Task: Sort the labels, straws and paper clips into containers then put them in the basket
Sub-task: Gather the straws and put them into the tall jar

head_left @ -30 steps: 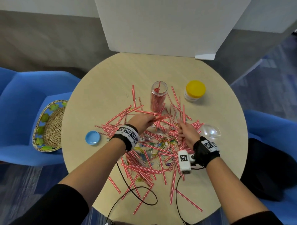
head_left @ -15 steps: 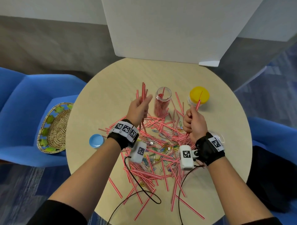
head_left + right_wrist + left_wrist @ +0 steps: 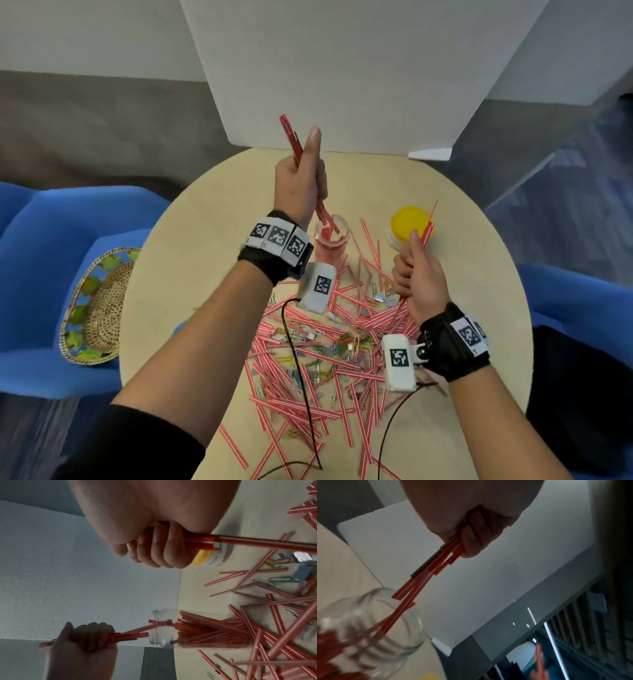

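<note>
My left hand (image 3: 301, 181) is raised above the clear glass jar (image 3: 331, 240) and grips a bunch of red-and-white straws (image 3: 291, 138). Their lower ends dip into the jar's mouth (image 3: 385, 616), which holds more straws. My right hand (image 3: 416, 277) grips another bunch of straws (image 3: 428, 228) upright, just in front of the yellow-lidded container (image 3: 407, 224). Many loose straws (image 3: 308, 387) and coloured paper clips (image 3: 329, 349) lie scattered over the round table (image 3: 191, 274). In the right wrist view, my left hand (image 3: 85, 639) feeds straws into the jar (image 3: 171, 627).
A woven basket (image 3: 99, 305) lies on the blue chair (image 3: 41, 240) left of the table. A white board (image 3: 342, 75) stands at the table's far edge. Small metal binder clips (image 3: 383, 299) lie near my right hand. Cables (image 3: 301, 377) trail across the straws.
Both hands have lifted off the pile with straws. My left hand rose and moved right over the jar, lowering straw ends into it. My right hand stays raised near the yellow lid.
</note>
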Demonstrator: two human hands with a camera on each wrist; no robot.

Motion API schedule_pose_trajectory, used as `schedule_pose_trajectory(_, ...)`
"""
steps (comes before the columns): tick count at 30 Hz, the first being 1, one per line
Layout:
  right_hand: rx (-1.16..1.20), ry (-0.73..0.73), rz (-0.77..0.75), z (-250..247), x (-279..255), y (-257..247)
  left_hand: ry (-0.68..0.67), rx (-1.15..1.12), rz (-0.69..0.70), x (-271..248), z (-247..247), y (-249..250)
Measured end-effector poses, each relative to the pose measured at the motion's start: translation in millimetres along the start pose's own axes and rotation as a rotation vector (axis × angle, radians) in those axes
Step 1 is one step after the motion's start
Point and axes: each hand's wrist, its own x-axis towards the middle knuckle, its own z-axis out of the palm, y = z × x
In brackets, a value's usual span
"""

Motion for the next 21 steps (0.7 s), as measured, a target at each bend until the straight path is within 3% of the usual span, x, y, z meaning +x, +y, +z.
schedule_pose_trajectory(4,-0.015,-0.007,-0.048,-5,9,-18,-0.029,0.155,0.005,1,4,-21)
schedule_pose_trajectory(8,-0.014,-0.034,-0.099,-4,15,-31,-0.145,0.120,-0.062,2,4,-41)
schedule_pose_trajectory(16,0.063,-0.096,-0.197,24,25,-57,-0.241,0.687,0.207,9,-9,-85)
schedule_pose_trajectory(19,0.135,-0.083,-0.255,37,27,-72,-0.252,0.831,0.171,5,-18,-94)
schedule_pose_trajectory(21,0.175,-0.080,-0.297,46,30,-81,-0.269,0.805,0.132,0,-25,-95)
